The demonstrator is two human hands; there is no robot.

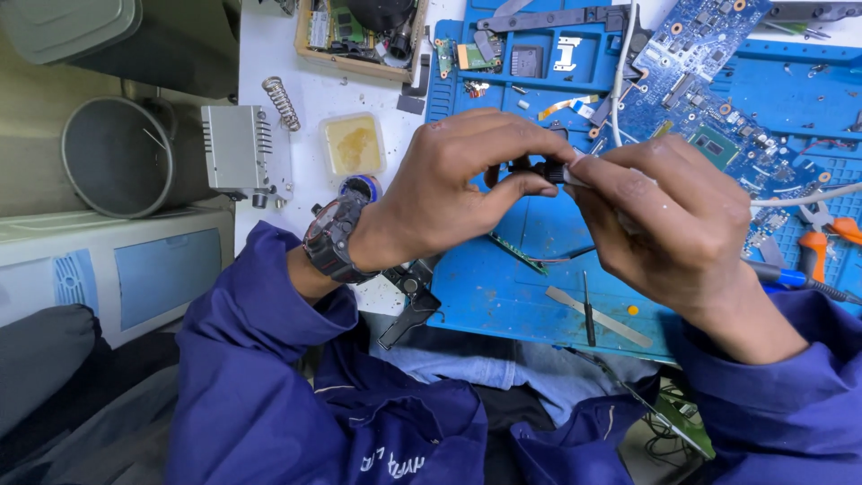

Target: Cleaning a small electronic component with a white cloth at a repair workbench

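My left hand [462, 184] pinches a small black collar [548, 171] at the tip of a slim white tool. My right hand [669, 224] is wrapped around that tool's white body [582, 181]; its grey-white cable [808, 198] trails off to the right. Both hands hover above a blue work mat [503, 287]. A black wristwatch [334, 238] sits on my left wrist, and both arms wear dark blue sleeves. Under the hands a narrow green circuit strip [519, 254] lies on the mat, partly hidden.
A blue motherboard [709, 90] lies on the mat at upper right. Orange-handled pliers [822, 238], a metal strip [597, 316] and a black pick [587, 310] lie nearby. A flux tub [353, 144], spring [281, 103], grey metal box [235, 148] and wooden tray [359, 36] sit left; round bin [117, 157] beyond.
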